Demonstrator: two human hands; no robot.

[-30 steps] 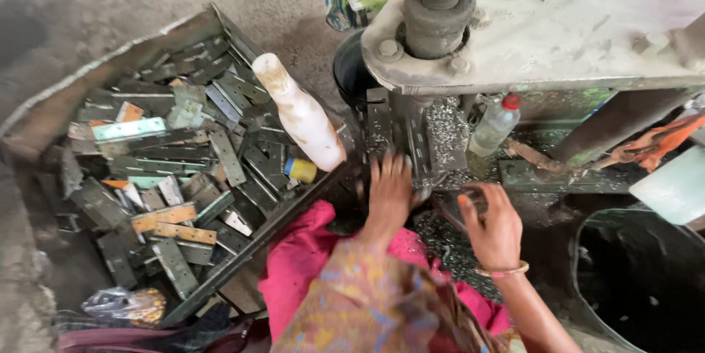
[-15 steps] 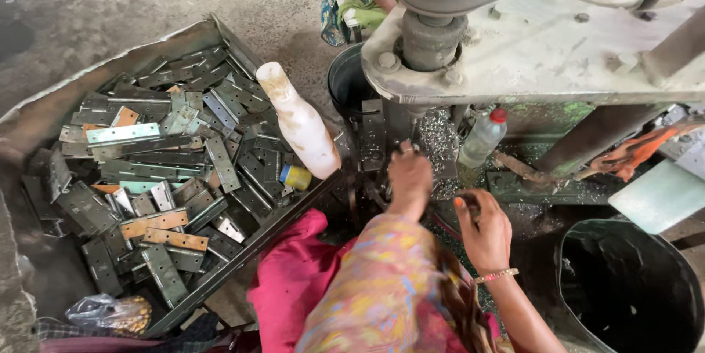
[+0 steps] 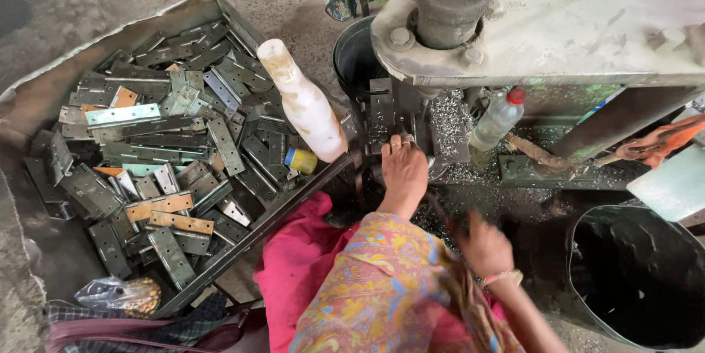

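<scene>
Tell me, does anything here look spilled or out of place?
Yes: a white plastic bottle lies tipped on the heap of metal hinges in the tray, and metal shavings are scattered beneath the machine near the left hand.

— What did you see of the hands?

— The left hand lay palm down on a dark metal piece under the grey drill press, fingers pressed against it. The right hand hung lower, blurred, apart from the machine; I couldn't tell whether it held anything.

— And around them?

— Metal shavings littered the machine's base beside a clear plastic bottle with a red cap. To the left stood a tray heaped with flat hinges, a dirty white bottle lying across them. A black bucket stood at the right.
</scene>
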